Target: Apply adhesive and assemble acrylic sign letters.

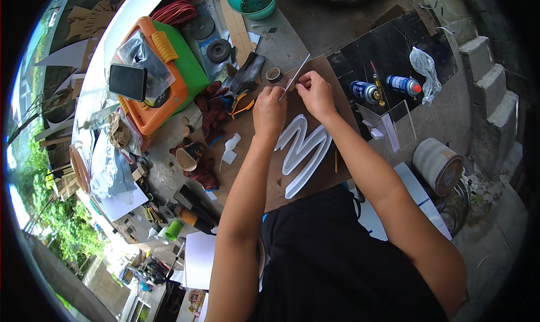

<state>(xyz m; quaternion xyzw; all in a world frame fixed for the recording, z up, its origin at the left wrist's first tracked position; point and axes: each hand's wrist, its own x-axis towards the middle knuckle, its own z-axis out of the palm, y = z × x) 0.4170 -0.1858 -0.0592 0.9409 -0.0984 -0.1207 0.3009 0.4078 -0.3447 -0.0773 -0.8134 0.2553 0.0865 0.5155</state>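
My left hand (269, 112) is closed around a thin, pale, straight strip (302, 64), which slants up and away to the right. Close beside it, my right hand (316, 97) has its fingers pinched together near the strip; whatever they hold is too small to make out. Below both hands, a white zigzag channel-shaped piece (304, 156) with raised walls lies on a brown board (259, 178). A small brown ring-shaped roll (274, 74) sits just beyond my left hand. Orange-handled pliers (243, 105) lie to its left.
A green box with an orange lid (160, 111) stands at left, a phone (128, 81) on top. A teal bowl (251, 1) holds dark liquid at the far edge. Right of the board are two blue cans (404, 85), one with a torch head (378, 91). A bucket (441, 165) stands near concrete steps.
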